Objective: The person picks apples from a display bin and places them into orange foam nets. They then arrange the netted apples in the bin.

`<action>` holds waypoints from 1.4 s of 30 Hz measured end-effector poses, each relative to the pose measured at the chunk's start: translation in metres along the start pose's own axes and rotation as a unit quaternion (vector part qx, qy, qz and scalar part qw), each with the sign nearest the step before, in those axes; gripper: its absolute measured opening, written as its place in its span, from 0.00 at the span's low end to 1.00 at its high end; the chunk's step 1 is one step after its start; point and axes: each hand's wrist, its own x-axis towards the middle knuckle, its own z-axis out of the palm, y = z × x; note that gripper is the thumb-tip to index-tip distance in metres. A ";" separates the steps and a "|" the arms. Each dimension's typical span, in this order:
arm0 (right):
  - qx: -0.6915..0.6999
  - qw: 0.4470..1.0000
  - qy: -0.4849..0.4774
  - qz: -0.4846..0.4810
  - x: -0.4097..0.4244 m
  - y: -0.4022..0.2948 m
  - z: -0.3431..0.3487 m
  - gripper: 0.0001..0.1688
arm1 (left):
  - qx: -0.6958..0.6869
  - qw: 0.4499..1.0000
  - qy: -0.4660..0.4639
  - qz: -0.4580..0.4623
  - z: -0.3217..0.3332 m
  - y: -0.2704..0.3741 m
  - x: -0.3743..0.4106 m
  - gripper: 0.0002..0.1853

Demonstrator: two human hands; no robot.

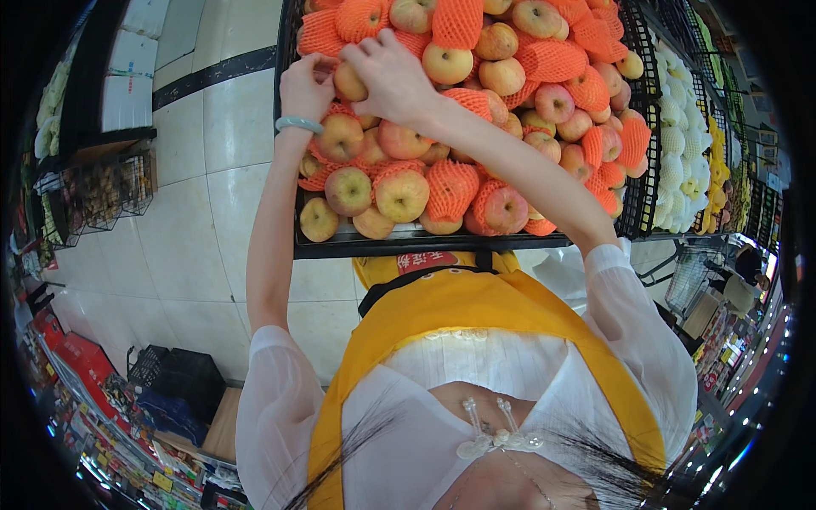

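Observation:
Both my hands are at the far left part of a black display bin (433, 243) heaped with apples, some in orange foam net sleeves. My right hand (390, 80) grips a yellowish apple (349, 81) from above and the right. My left hand (308, 86), with a pale bangle (299, 124) at its wrist, is curled just left of that apple; its fingertips are partly hidden, so I cannot tell if it holds anything. Below them lie a bare apple (340, 137) and a netted apple (402, 195). An orange foam net (363, 19) covers an apple just beyond my right hand.
To the right, a black crate edge (645, 127) borders fruit in white foam nets (676, 140). A wire basket (115, 188) and white boxes (129, 83) stand at the left. Black crates (188, 382) sit lower left. A shopping cart (692, 274) and a person are far right.

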 end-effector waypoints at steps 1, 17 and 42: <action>-0.030 0.999 -0.026 -0.009 0.000 -0.002 0.011 0.39 | -0.042 0.998 -0.027 -0.024 -0.006 -0.002 0.001 0.12; 0.246 0.963 -0.016 -0.109 -0.005 0.034 0.015 0.47 | -0.126 0.992 -0.009 -0.019 -0.014 0.012 -0.055 0.19; 0.148 0.982 -0.108 0.038 -0.003 0.013 -0.005 0.49 | -0.283 0.958 -0.001 -0.049 -0.005 0.020 -0.044 0.24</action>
